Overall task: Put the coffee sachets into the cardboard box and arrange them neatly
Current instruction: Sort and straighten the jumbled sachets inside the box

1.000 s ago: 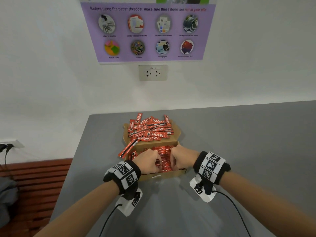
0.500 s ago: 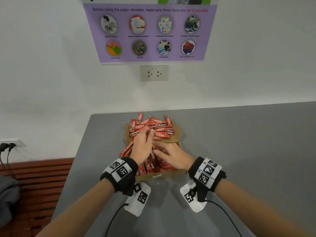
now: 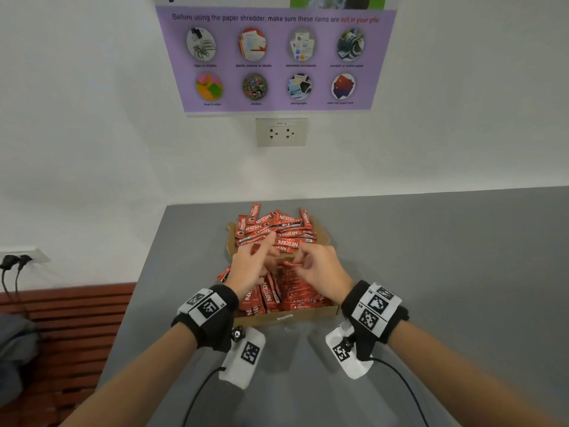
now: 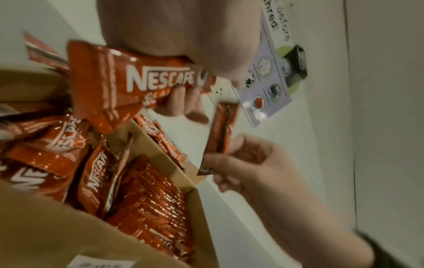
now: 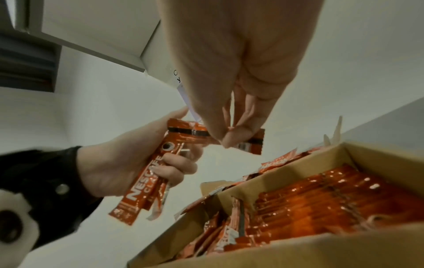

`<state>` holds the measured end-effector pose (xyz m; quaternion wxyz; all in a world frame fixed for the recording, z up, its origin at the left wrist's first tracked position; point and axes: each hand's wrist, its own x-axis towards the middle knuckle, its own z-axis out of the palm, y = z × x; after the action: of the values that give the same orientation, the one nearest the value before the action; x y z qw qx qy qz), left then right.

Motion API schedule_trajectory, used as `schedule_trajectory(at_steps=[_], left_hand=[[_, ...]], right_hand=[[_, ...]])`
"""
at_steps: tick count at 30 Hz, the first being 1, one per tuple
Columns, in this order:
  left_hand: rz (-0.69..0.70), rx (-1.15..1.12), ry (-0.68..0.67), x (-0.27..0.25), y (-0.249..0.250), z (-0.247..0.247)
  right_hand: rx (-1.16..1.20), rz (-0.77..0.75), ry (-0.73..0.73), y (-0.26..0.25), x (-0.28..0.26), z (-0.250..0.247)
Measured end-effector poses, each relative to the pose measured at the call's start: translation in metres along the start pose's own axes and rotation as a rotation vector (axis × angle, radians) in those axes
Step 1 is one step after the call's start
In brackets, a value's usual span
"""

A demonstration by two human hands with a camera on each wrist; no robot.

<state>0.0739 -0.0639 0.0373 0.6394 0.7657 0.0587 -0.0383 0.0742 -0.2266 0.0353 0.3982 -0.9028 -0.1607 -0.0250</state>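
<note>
Grey table [image 3: 431, 272] low in frame: my left hand [image 3: 249, 266] grips several light, slippery sachets [image 5: 146, 183] mid-length; my right hand [image 3: 320, 269] pinches one sachet [image 4: 221, 134] by its end.

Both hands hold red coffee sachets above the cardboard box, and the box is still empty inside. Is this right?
Not quite. The cardboard box is not empty: the right wrist view shows rows of coffee sachets packed inside. Both the left hand and right hand do hold sachets above it.

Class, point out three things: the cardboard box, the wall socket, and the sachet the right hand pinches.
cardboard box [image 3: 286, 315]: head view, near wall.
wall socket [image 3: 280, 132]: head view, faceplate.
sachet [image 4: 221, 130]: left wrist view, middle.
</note>
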Motion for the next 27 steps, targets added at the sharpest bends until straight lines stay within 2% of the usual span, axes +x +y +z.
schedule_trajectory(at_steps=[3,6,9,11,16,22,24,27], left_hand=[[-0.045,0.136,-0.190,-0.005,0.005,0.000],[-0.061,0.085,-0.316,-0.007,0.005,0.001],[-0.023,0.058,-0.236,-0.005,0.004,0.001],[0.062,0.114,-0.168,-0.005,0.003,0.002],[0.135,0.130,-0.084,-0.005,-0.002,0.008],[0.195,0.230,-0.103,-0.001,-0.008,0.015],[0.189,0.282,-0.147,0.003,-0.008,0.015],[0.170,0.598,-0.214,0.013,-0.012,0.018]], right_hand=[[0.036,-0.035,0.035,0.006,-0.002,0.001],[0.078,-0.117,0.054,0.007,-0.006,0.001],[0.196,-0.063,0.098,0.013,-0.008,-0.002],[0.245,-0.003,0.136,0.017,-0.007,-0.003],[0.212,0.022,0.055,0.015,-0.008,-0.001],[0.197,0.067,0.083,0.015,-0.002,-0.001],[0.180,0.111,0.105,0.016,0.001,-0.009],[0.137,0.143,0.157,0.021,0.008,-0.022]])
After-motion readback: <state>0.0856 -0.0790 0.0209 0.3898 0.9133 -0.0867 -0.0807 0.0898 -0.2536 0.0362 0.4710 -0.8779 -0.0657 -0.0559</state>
